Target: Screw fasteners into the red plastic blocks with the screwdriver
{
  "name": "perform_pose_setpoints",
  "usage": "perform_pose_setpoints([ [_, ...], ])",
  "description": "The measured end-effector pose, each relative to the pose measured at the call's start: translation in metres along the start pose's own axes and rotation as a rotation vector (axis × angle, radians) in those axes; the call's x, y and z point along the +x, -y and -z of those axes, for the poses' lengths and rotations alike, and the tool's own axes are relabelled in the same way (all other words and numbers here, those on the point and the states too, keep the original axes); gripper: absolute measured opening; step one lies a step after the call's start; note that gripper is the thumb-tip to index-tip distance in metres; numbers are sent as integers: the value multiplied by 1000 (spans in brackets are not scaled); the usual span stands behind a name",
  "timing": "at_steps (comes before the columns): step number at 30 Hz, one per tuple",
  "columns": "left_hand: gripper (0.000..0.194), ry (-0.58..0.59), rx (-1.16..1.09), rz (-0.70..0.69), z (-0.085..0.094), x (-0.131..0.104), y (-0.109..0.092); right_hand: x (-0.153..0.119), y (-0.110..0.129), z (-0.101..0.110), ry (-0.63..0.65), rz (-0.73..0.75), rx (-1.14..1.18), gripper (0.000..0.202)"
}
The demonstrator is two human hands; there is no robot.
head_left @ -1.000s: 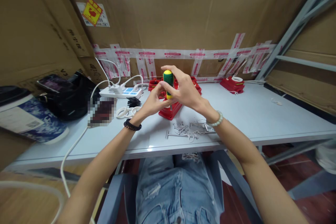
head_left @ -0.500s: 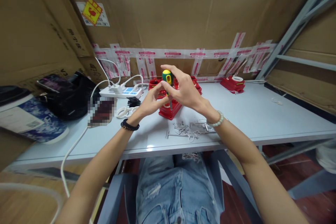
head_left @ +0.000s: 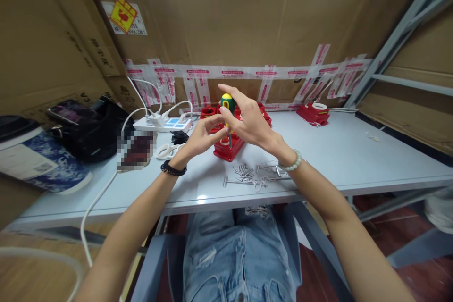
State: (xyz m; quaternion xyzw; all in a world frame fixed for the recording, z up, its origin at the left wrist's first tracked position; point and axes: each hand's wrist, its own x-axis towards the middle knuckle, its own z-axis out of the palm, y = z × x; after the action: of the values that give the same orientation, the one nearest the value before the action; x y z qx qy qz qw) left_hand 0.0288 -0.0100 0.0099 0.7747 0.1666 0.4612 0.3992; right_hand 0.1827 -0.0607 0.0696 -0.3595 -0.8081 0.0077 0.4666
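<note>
Green-yellow plastic-handled screwdriver (head_left: 227, 106) at frame centre, long axis vertical, tip down into red plastic box (head_left: 229, 147). Right hand (head_left: 249, 120) clamped on handle; left hand (head_left: 200, 136) beside shaft, fingertips pinched together, on what unclear.

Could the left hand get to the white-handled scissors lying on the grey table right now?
Probably yes. The white-handled scissors lie in the open on the grey table, just left of the left hand, with nothing between them, though its fingers are busy at the screwdriver's shaft.

White power strip (head_left: 166, 124), scissors (head_left: 169, 151), black bag (head_left: 90, 132), tape dispenser (head_left: 313, 113) on table (head_left: 354, 151).
</note>
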Motion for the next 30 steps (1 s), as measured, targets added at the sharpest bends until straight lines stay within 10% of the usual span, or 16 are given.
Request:
perform_pose_setpoints([
  [5,43,-164,55,-36,-3,3,4,0,-1,-1,-3,11,-16,44],
  [12,35,15,8,-22,0,1,0,0,-1,-1,13,3,34,48],
  [23,33,-148,-17,-114,-7,5,-3,0,4,2,-38,53,68,38],
  [30,38,105,379,-47,4,-7,-11,0,10,14,-99,47,17,41],
])
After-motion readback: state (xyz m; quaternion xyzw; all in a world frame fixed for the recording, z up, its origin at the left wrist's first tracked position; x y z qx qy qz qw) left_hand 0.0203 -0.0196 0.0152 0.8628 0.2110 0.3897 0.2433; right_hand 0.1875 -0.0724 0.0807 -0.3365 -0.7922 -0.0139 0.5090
